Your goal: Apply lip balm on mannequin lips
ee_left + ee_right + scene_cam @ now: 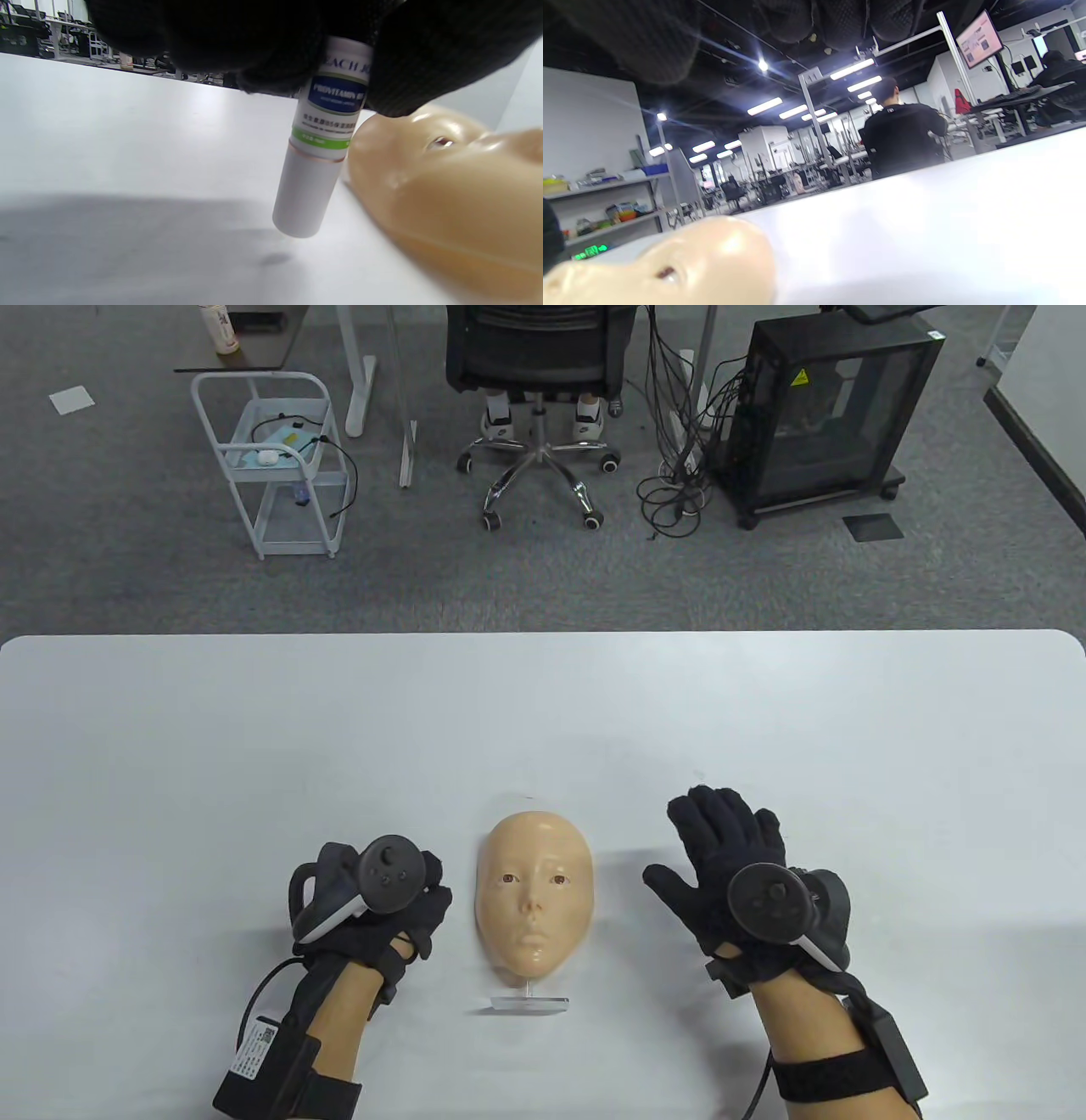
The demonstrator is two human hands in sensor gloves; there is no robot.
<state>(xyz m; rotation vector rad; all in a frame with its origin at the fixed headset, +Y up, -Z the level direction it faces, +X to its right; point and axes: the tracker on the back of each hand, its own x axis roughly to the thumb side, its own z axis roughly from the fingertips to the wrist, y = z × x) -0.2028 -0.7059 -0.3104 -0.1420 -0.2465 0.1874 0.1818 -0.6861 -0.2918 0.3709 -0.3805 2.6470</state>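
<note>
A beige mannequin face (533,899) lies face up on a clear stand near the table's front, lips (531,942) toward me. My left hand (399,899) is just left of the face and grips a white lip balm tube (322,140) with a blue and green label, cap on, pointing down above the table; the face also shows at the right of the left wrist view (449,190). The tube is hidden in the table view. My right hand (721,840) is right of the face, fingers spread, holding nothing. The face's forehead shows low in the right wrist view (683,262).
The white table (254,746) stretches wide behind and beside the face. Beyond its far edge on the floor are an office chair (536,390), a white cart (271,466) and a black cabinet (831,415).
</note>
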